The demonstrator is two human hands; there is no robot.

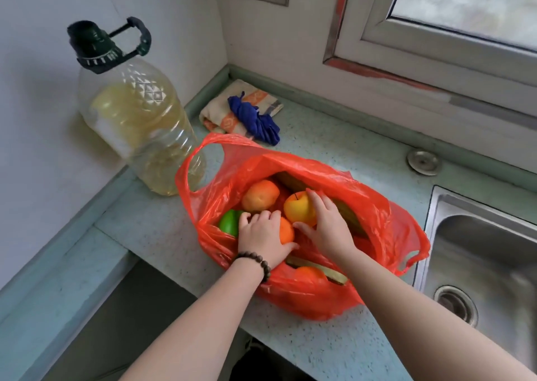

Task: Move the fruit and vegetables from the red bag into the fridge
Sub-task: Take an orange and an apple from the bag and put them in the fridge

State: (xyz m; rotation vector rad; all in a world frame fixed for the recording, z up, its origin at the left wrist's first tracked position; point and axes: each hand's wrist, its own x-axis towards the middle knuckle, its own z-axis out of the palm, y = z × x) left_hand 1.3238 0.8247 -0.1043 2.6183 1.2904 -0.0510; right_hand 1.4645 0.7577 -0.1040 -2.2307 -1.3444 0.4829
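Inside the red bag (fridge unseen), the left hand gripped an orange and the right hand, at three o'clock, curled round an apple, both needing lifting out next

Both hands reach forward, left and right fingers curled.

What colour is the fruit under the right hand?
Yellow with an orange blush: the apple, seen in the head view.

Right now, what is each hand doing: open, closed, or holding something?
Left hand: curled over the orange in the red bag.
Right hand: gripping the yellow apple.
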